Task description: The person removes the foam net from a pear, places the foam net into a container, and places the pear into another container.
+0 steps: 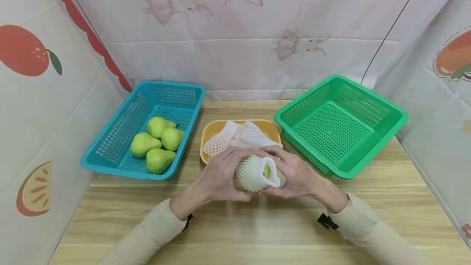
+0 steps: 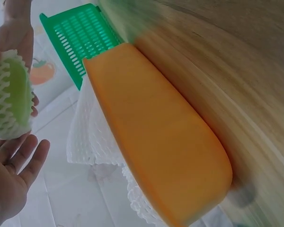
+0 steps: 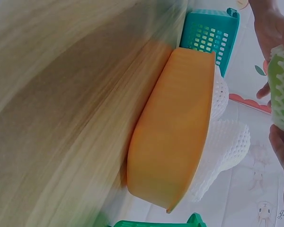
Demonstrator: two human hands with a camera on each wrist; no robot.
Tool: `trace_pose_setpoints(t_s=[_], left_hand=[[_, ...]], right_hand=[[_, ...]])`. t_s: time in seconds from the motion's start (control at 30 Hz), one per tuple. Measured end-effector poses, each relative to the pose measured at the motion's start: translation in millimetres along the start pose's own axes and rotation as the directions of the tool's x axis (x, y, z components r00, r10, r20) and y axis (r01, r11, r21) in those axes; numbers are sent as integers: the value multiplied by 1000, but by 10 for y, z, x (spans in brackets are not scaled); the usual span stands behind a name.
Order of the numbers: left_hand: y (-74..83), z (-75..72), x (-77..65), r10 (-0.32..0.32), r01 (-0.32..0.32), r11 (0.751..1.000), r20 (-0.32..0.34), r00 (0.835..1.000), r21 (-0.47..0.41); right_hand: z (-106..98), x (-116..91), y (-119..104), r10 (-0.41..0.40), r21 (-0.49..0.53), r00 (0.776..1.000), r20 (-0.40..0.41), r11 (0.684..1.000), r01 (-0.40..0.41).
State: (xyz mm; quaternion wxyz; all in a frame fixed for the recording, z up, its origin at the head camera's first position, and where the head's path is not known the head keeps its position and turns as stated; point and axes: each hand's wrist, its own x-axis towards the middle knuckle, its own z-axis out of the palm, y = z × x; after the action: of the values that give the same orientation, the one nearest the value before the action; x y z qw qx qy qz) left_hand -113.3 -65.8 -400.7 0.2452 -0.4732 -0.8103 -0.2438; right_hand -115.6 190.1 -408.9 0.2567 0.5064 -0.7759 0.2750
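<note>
Both hands hold a green pear (image 1: 266,170) wrapped in a white foam net sleeve (image 1: 252,174) above the wooden table, in front of the yellow-orange tray. The left hand (image 1: 223,175) grips its left side and the right hand (image 1: 294,174) its right side, fingers over the far side and thumbs near the front. At the sleeve's open end, part of the pear shows through. In the left wrist view, the left hand's fingers (image 2: 32,158) curve below the sleeved pear (image 2: 8,97). The right wrist view catches the pear (image 3: 283,90) only partly, at its edge.
The yellow-orange tray (image 1: 207,134) holds several white foam net sleeves (image 1: 239,134). To the left stands a blue basket (image 1: 106,140) with several green pears (image 1: 158,160). A green basket (image 1: 333,128) stands to the right. Printed cloth (image 1: 243,64) hangs behind the table.
</note>
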Motion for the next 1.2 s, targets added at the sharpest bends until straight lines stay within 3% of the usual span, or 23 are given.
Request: trace_pose_setpoints(t_s=[0.33, 0.67, 0.93, 1.2], left_hand=[[39, 1, 5, 33, -33, 999, -20, 999, -8], [43, -46, -18, 0, -6, 994, 55, 998, 111], [38, -50, -77, -37, 9, 979, 136, 990, 204], [9, -32, -119, -39, -19, 957, 193, 980, 291]], right_hand=[[-41, -18, -30, 60, 37, 998, 32, 997, -61], [-186, -26, -43, 143, -12, 983, 112, 990, -142], [-303, 29, -49, 118, -61, 985, 127, 992, -111], [-329, 140, -107, 82, -44, 990, 111, 996, -78]])
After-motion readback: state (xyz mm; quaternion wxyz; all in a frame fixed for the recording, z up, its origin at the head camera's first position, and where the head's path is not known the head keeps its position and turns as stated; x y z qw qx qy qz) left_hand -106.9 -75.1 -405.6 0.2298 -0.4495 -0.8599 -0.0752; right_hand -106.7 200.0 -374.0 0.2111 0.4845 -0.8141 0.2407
